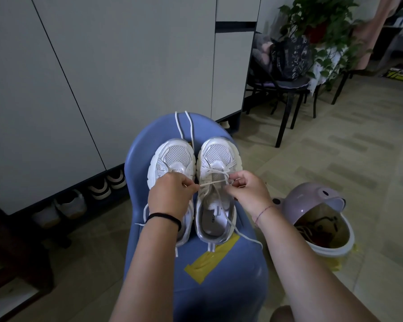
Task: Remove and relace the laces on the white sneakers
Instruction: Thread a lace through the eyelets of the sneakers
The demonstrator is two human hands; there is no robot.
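Both arms are in view from the lower frame edge to the fingertips. The left forearm (144, 263) and the right forearm (300, 263) are bare along their whole visible length.

The left hand (170, 196) has one item at the wrist: a narrow plain black elastic band (164, 218), wrapped once and sitting snug.

The right hand (247, 194) has a thin pinkish-red string bracelet (263, 211) at the wrist. It is a single fine strand, much thinner than the black band, and runs slantwise across the wrist.

One fingertip of the right hand appears dark; the detail is too small to identify.

A rounded bare part (283, 313), probably a knee, shows at the bottom edge.
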